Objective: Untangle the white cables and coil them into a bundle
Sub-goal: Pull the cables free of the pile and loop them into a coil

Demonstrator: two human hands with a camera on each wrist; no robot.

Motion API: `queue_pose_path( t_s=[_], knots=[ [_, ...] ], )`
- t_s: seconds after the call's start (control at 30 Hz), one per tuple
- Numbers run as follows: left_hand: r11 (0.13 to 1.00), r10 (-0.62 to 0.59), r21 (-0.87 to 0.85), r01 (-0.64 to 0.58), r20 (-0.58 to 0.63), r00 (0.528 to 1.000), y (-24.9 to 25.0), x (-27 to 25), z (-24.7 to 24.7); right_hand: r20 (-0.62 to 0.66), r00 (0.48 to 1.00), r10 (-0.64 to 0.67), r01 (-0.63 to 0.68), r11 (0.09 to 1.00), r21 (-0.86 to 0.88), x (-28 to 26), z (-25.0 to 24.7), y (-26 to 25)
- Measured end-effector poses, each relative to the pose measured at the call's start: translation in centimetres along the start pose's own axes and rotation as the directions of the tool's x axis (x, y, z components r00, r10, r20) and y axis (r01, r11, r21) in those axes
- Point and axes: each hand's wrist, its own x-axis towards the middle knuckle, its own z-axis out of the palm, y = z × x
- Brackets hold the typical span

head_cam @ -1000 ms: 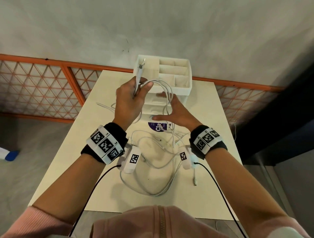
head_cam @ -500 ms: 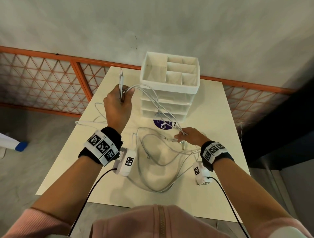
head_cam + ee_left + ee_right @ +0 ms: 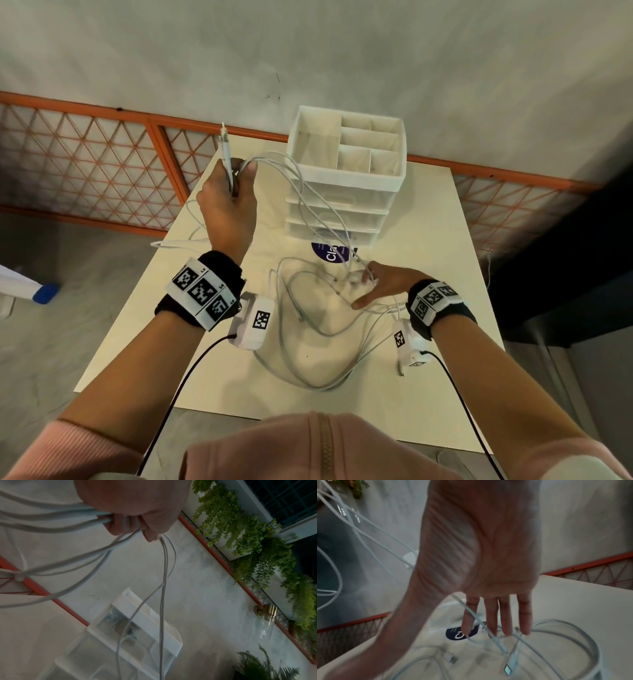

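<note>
We note left hand (image 3: 228, 209) clenches raised white cables (image 3: 310, 202); right hand (image 3: 383, 282) splayed flat among loops. Risk: lifting snags strands, tightening tangle or tipping organiser (image 3: 346, 178).

On the table (image 3: 428, 212), just in front of the drawer unit (image 3: 346, 192), a dark round sticker (image 3: 329, 255) is seen, partly covered by cables (image 3: 318, 329). White letters "Cla" can be read on it in the head view; the rest of the word is hidden. Smaller white print stands above and beside these letters, but it is too small to be read. In the right wrist view the same sticker (image 3: 458, 634) is blurred, and only what is probably a "C" can be made out. Square black-and-white coded markers are borne by both wristbands (image 3: 202, 294) and by the wrist cameras (image 3: 255, 320); small characters printed at the markers' corners cannot be read.
</note>
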Motion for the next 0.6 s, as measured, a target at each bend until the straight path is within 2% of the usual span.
queue_pose_path(
  t_s=[0.03, 0.1, 0.2, 0.27, 0.37, 0.47, 0.6],
  knots=[
    [1.000, 0.002, -0.021, -0.002, -0.013, 1.000, 0.2, 0.2, -0.1, 0.015, 1.000, 0.021, -0.021, 0.999, -0.034, -0.4, -0.1, 0.1],
    [1.000, 0.022, -0.019, -0.023, -0.026, 0.999, 0.5, 0.7, -0.3, -0.086, 0.996, 0.004, -0.010, 0.998, -0.066, -0.6, 0.1, 0.9],
    [0.999, 0.034, 0.005, -0.034, 0.008, 0.999, 0.5, 1.0, -0.3, -0.219, 0.975, -0.049, 0.062, 0.997, 0.054, 0.1, 0.8, 1.7],
    [0.999, 0.035, 0.033, -0.036, 0.026, 0.999, 0.1, 1.0, -0.1, -0.229, 0.971, -0.062, 0.094, 0.987, 0.134, 0.4, 1.1, 1.9],
    [0.999, 0.030, 0.039, -0.030, 0.014, 0.999, -0.3, 0.9, 0.0, -0.295, 0.952, -0.084, 0.123, 0.985, 0.117, 0.4, 1.0, 1.7],
    [1.000, -0.004, 0.008, 0.004, -0.063, 0.998, -0.2, 1.4, -0.6, -0.310, 0.945, -0.100, 0.127, 0.989, 0.069, 1.0, 1.4, 1.8],
    [1.000, -0.012, -0.002, 0.012, -0.155, 0.988, 0.1, 2.4, -1.9, -0.304, 0.944, -0.132, 0.182, 0.973, 0.141, 1.8, 2.7, 1.4]
  ],
)
